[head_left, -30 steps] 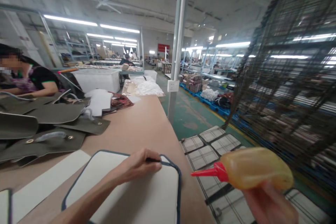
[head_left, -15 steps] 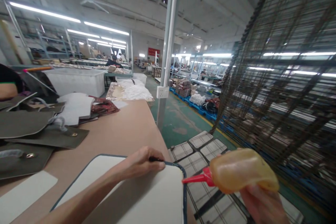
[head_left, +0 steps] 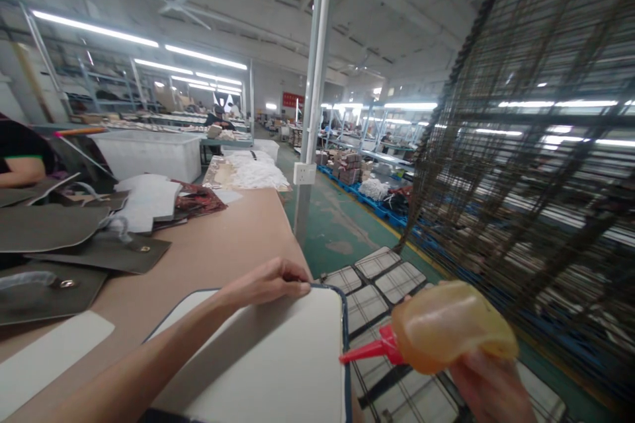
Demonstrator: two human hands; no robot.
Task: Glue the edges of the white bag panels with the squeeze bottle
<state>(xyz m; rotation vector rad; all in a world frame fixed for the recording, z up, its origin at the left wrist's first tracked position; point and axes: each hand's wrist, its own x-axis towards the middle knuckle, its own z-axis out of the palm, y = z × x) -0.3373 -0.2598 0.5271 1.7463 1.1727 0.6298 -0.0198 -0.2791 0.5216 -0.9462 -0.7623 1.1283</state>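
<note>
A white panel with a dark blue edge (head_left: pixel 258 357) is tilted up at the table's near right edge. My left hand (head_left: pixel 278 281) pinches its top rim between thumb and fingers. My right hand (head_left: pixel 489 370) is wrapped around a squeeze bottle of amber liquid (head_left: pixel 451 327), held on its side. Its red nozzle (head_left: pixel 370 348) points left, with the tip at the panel's right edge. Behind my left forearm lies another white, blue-edged panel (head_left: pixel 183 307), partly hidden.
Dark grey-green bag pieces (head_left: pixel 109 251) and white sheets (head_left: pixel 151 201) lie on the brown table (head_left: pixel 248 228) at the left. A metal post with a socket (head_left: pixel 304 173) stands beyond it. Several framed panels (head_left: pixel 399 281) and a wire rack (head_left: pixel 520 145) are at right. A person's arm (head_left: pixel 22 168) shows far left.
The nozzle tip has moved down along the panel's right edge. My left hand and the panel's top rim sit a little higher in view, and the camera has shifted slightly.
</note>
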